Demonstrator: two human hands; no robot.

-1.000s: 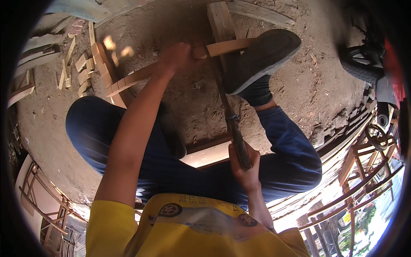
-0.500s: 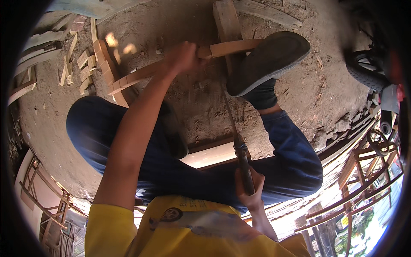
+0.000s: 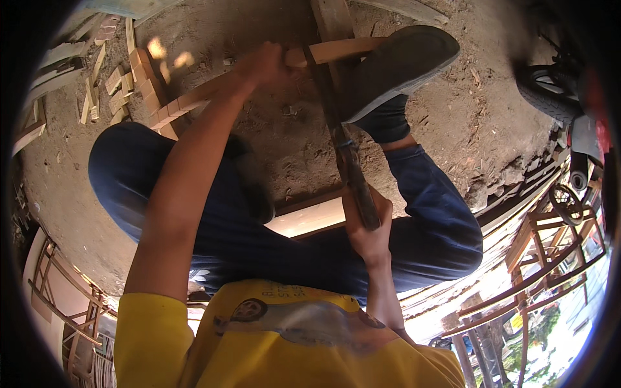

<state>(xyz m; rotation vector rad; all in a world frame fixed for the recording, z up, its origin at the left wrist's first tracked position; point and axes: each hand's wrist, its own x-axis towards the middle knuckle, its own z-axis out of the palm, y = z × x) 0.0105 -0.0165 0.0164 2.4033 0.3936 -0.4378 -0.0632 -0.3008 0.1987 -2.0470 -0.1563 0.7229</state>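
Note:
My left hand, slightly blurred, is closed round a curved wooden strip that crosses a thick wooden block on the ground. My right foot, in a dark sandal, bears on the strip's right end. In my right hand is the handle of a machete-like tool with a long dark blade. The blade points away from me, its far end over the strip just right of my left hand. Whether the edge touches the wood I cannot tell.
Beyond my left knee lies a row of brown wooden blocks, with several offcuts beside it. A pale board lies below my legs. A wheel stands at the right; wooden frames are at the lower right.
My right hand has moved up and away from me with the tool. The blade has gone from below the strip to lying over it. My left hand keeps its grip.

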